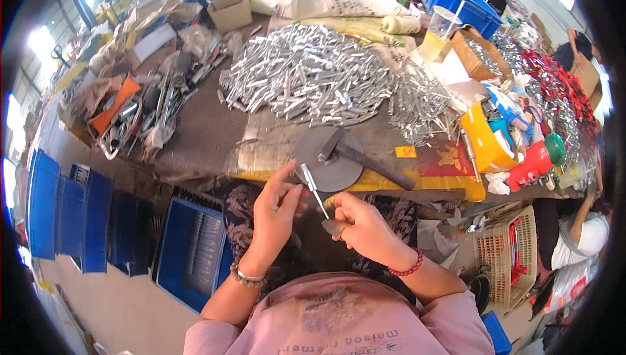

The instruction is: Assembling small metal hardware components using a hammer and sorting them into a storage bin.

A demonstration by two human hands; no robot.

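Note:
A slim metal rod with a thicker silver sleeve (309, 177) on its upper part slants between my two hands. My right hand (360, 226) is closed, pinching by the thin lower end of the rod; a dark grey cover or piece (334, 228) shows at its thumb. Just left of the sleeve is my left hand (274, 210), its index finger stretched out and apart from the thumb. Whether its fingertips touch the rod I cannot tell. Beyond the hands lies a round dark metal plate (329, 175), with a hammer (375, 162) resting across it.
A large heap of silver metal pieces (313, 74) covers the table's middle, with thinner rods (420, 104) beside it. At right are a yellow container (486, 136), a red bottle with green cap (531, 169) and a plastic cup (438, 35). Blue crates (189, 250) stand at lower left.

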